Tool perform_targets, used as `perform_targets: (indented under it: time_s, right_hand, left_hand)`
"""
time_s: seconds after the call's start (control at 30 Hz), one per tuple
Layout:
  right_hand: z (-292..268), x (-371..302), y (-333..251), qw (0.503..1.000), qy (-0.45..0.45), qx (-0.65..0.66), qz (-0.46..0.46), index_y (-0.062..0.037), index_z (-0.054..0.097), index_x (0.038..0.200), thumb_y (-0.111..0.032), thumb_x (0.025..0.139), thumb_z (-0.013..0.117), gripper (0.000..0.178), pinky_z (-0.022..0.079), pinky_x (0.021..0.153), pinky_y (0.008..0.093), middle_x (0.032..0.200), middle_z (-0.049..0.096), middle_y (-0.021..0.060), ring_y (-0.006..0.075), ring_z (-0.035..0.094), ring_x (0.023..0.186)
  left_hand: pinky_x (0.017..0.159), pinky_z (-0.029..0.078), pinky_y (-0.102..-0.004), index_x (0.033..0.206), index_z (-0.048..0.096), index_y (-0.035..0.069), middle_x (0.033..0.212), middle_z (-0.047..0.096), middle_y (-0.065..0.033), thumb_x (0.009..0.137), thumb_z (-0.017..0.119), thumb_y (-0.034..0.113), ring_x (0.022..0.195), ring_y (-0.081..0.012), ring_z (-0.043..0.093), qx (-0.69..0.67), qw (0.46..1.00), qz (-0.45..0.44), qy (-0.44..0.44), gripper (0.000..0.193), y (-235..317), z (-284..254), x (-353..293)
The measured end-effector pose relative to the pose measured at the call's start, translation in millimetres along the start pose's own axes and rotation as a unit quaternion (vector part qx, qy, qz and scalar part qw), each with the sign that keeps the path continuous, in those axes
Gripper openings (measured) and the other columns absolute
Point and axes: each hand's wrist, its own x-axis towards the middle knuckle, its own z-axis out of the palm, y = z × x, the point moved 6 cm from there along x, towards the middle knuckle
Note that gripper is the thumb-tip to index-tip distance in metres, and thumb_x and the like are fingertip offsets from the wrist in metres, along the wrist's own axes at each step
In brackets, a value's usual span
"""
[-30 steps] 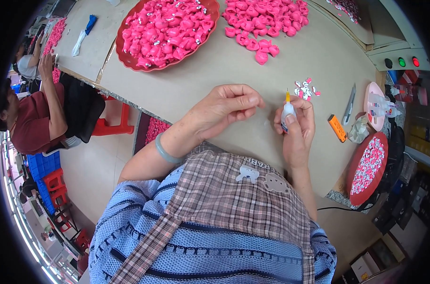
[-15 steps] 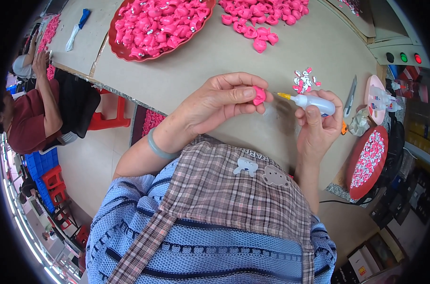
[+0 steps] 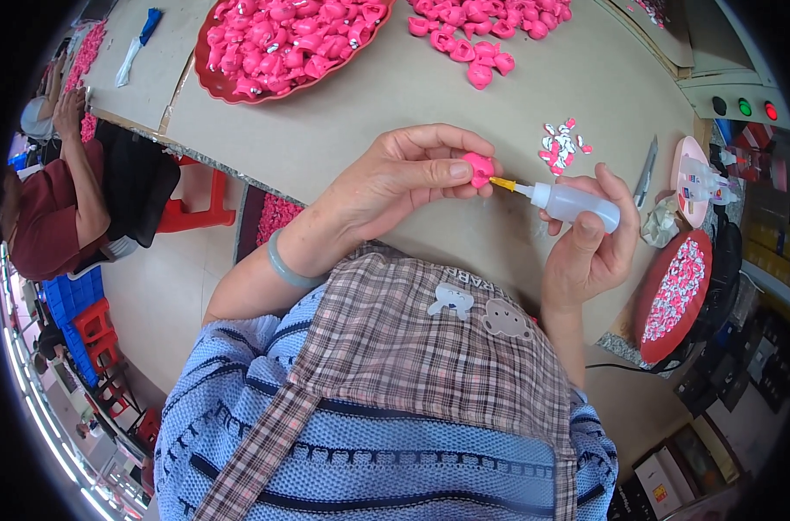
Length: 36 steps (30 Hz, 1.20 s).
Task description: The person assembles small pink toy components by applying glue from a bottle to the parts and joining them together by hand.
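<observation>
Between the thumb and fingers of my left hand (image 3: pixel 416 174) is a small pink plastic figure part (image 3: pixel 478 168). My right hand (image 3: pixel 590 247) grips a translucent glue bottle (image 3: pixel 577 205), tilted sideways, its yellow needle tip (image 3: pixel 503 183) at the pink part. Whether any glue has come out is too small to tell. Beyond my right hand, a small heap of pink-and-white pieces (image 3: pixel 561 149) lies on the table (image 3: pixel 351 113).
A red tray (image 3: pixel 230 94) of pink parts stands far left, and loose pink parts (image 3: pixel 490 26) lie beside it. To the right are a utility knife (image 3: pixel 646 172), crumpled tissue (image 3: pixel 660 224), a pink dish (image 3: pixel 692 208) with bottles and a red dish (image 3: pixel 664 347) of small pieces. A co-worker (image 3: pixel 60 204) sits at left.
The glue bottle's tip has moved left and now meets the pink part; before, a gap lay between them. My right fingers have shifted around the bottle. The left hand stays nearly in place.
</observation>
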Motion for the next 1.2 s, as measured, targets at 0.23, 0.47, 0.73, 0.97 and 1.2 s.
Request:
perform_targets:
  time_s: [0.23,0.47,0.73,0.97,1.2]
  right_hand:
    - [0.3,-1.9,-2.2,0.998,-0.021,-0.056,-0.010,0.0038,0.049,0.121,-0.034,0.094,0.055,0.046,0.043,0.049,0.0239,0.089,0.063,0.0174,0.0176,0.060,0.062]
    - [1.8,-1.1,-1.5,0.997,-0.026,-0.064,-0.031,0.0037,0.051,0.119,-0.032,0.094,0.056,0.044,0.043,0.049,0.0235,0.088,0.064,0.0174,0.0173,0.060,0.062]
    - [3.9,-1.2,-2.7,0.994,-0.026,-0.091,-0.053,0.0038,0.051,0.119,-0.030,0.094,0.056,0.042,0.043,0.049,0.0230,0.088,0.064,0.0181,0.0169,0.059,0.061]
    - [-0.1,-5.5,-1.4,0.990,-0.017,-0.105,-0.092,0.0065,0.053,0.114,-0.023,0.089,0.064,0.040,0.054,0.061,0.0273,0.090,0.066,0.0176,0.0223,0.067,0.075]
    - [4.4,-5.9,-7.6,0.979,-0.035,-0.162,-0.122,0.0029,0.052,0.117,-0.030,0.095,0.055,0.040,0.044,0.051,0.0217,0.088,0.065,0.0169,0.0139,0.058,0.064]
  left_hand:
    - [0.090,0.051,-0.0299,0.115,0.059,0.001,0.112,0.062,-0.0171,0.090,0.060,0.009,0.099,-0.0213,0.064,-0.003,1.000,-0.008,0.002,0.026,-2.0,0.1,0.1]
    - [0.088,0.052,-0.0292,0.117,0.057,-0.003,0.106,0.065,-0.0136,0.090,0.058,0.006,0.097,-0.0200,0.064,-0.018,1.000,-0.006,0.005,0.029,-1.5,0.9,0.5]
    - [0.090,0.052,-0.0298,0.113,0.058,0.000,0.111,0.062,-0.0166,0.090,0.060,0.010,0.098,-0.0207,0.064,-0.005,1.000,-0.004,0.001,0.025,-3.6,-2.3,1.9]
    - [0.089,0.053,-0.0308,0.110,0.058,0.001,0.110,0.063,-0.0163,0.090,0.061,0.010,0.097,-0.0212,0.065,-0.003,1.000,-0.015,0.012,0.022,-4.7,-4.7,1.4]
    - [0.088,0.054,-0.0316,0.109,0.057,0.002,0.111,0.062,-0.0170,0.090,0.059,0.009,0.097,-0.0224,0.065,-0.016,1.000,-0.015,0.007,0.020,-6.9,-7.7,1.8]
